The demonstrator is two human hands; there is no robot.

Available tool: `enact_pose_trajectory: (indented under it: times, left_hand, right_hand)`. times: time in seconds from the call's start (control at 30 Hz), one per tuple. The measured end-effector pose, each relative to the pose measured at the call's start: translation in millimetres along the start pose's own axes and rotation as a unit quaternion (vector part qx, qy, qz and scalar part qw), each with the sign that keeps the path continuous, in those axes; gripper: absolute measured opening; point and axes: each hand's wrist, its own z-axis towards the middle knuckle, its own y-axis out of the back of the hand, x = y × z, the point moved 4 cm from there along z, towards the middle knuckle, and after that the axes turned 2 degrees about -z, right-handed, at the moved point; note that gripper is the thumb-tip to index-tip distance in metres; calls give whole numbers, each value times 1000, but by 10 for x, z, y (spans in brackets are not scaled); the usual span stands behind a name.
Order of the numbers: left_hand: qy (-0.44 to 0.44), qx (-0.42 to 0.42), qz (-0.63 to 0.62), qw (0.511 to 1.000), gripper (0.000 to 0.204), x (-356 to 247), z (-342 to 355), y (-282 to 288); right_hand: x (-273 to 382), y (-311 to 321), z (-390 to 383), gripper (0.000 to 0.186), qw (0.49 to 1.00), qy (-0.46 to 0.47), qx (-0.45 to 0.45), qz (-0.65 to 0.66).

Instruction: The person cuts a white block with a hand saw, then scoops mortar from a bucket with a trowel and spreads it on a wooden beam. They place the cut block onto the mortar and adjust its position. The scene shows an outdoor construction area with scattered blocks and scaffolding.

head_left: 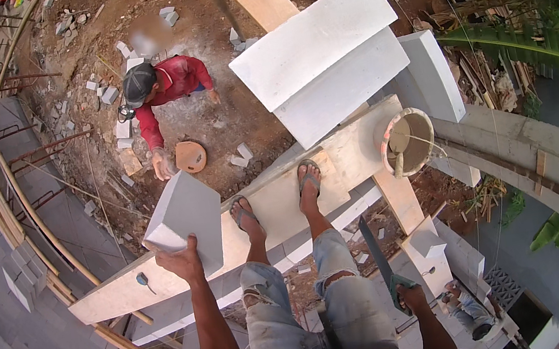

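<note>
Head view, far left: block stack, well left of the left-hand grip.
Co-worker's hand: at the block's far end, beyond the left grip; contact unclear.
Left hand: fingers and thumb clamped on the block's near end.
Gray block: in left grip, tilted, reaching away from it.
Block progress: judged secured by left hand; setting down not yet done. Whether co-worker has let go, cannot tell.
Plank: right of left grip, under both feet.
White slabs: beyond and right of left grip, already up, overlapping.
Handsaw: looks like one; dark blade points away from right grip, unused now.
Right hand: closed around saw's green handle.
Bucket: beyond right grip, near plank's right end.
</note>
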Motion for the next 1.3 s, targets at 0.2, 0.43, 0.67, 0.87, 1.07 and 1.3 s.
enact_pose_trajectory:
  times: [0.2, 0.43, 0.67, 0.87, 1.07, 1.3]
  left_hand:
    - [-262, 215, 73, 938, 125, -1835, -970, 345]
    - [-175, 330, -221, 901, 130, -3219, -1235, -68]
    - [-136, 357, -378, 844, 132, -5208, -1438, -969]
    - [-100, 323, -500, 798, 136, -6060, -1031, -1822]
    - [82, 451, -522, 720, 118, -5230, -375, -3102]
    - [22, 452, -515, 728, 85, -4690, -162, -3695]
  right_hand:
    - [-535, -51, -46, 29, 997, -39, -11, 67]
    - [-754, -127, -149, 27, 991, -48, 65, 107]
    - [-1227, -237, -228, 32, 973, -109, 78, 187]
    - [-1443, -390, -35, 29, 960, -61, 108, 251]
    - [-1936, -507, 84, 37, 979, -67, 78, 176]
    - [-1421, -399, -44, 26, 950, -160, 108, 245]
